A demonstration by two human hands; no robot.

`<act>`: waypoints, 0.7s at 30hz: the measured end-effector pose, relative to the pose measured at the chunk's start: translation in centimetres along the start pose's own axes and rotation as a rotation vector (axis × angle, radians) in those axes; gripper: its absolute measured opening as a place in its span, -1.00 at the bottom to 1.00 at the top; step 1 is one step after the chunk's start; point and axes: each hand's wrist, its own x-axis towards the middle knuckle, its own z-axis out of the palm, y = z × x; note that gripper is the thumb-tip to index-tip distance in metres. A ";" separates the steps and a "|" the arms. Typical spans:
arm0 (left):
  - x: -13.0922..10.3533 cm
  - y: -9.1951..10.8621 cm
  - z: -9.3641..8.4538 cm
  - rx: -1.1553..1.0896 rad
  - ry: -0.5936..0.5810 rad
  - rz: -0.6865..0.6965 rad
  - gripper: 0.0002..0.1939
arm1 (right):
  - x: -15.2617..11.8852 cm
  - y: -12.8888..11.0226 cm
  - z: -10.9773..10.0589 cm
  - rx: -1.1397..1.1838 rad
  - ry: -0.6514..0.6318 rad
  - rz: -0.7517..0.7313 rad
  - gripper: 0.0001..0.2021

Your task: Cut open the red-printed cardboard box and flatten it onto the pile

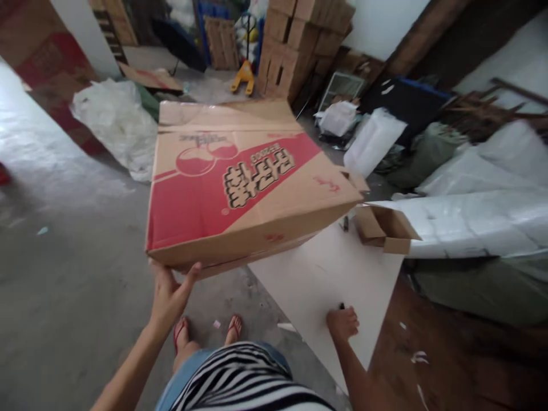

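My left hand [171, 288] grips the near left corner of a large cardboard box [205, 188], its thumb on the front side and its fingers partly hidden underneath. The box is brown with a red printed panel and dark lettering, and it is held up tilted over the floor and the table's far left part. To the right, my right hand [342, 324] is closed low over a white tabletop [317, 279]. A small dark tip [342, 306] shows at its fingers; what it belongs to is hidden.
A small open carton [383, 225] stands at the table's far end, near a dark slim object [346, 224]. Beyond lies a long white plastic-wrapped roll [471, 222]. Farther off are stacked cartons [285, 51], a yellow pallet jack [244, 77] and a white plastic bundle [120, 123].
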 end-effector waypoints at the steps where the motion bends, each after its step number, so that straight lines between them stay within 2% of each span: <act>1: -0.5 -0.3 0.7 -0.093 0.027 -0.019 -0.21 | 0.9 -1.0 0.3 0.066 -0.011 -0.003 -0.32; 3: -1.5 -1.1 1.9 -0.255 0.073 -0.072 -0.24 | 3.0 -4.1 1.0 0.222 -0.065 -0.065 -0.29; 6: -3.3 -2.5 3.4 -0.354 0.066 -0.212 -0.27 | 5.6 -10.4 1.4 0.610 -0.174 -0.168 -0.32; 8: -4.6 -3.5 4.1 -0.370 0.049 -0.293 -0.29 | 6.4 -14.3 1.4 0.848 -0.215 -0.185 -0.31; 10: -5.7 -4.4 4.6 -0.386 0.027 -0.362 -0.25 | 6.5 -16.8 1.3 0.970 -0.239 -0.178 -0.34; 13: -6.7 -5.4 4.8 -0.340 0.009 -0.399 -0.20 | 6.3 -17.7 1.6 1.013 -0.224 -0.119 -0.35; 16: -6.9 -5.8 4.7 -0.311 0.011 -0.374 -0.21 | 7.1 -17.1 2.1 1.031 -0.206 -0.076 -0.32; 21: -7.1 -6.0 4.7 -0.354 -0.008 -0.372 -0.26 | 9.0 -16.8 2.2 1.054 -0.237 -0.069 -0.39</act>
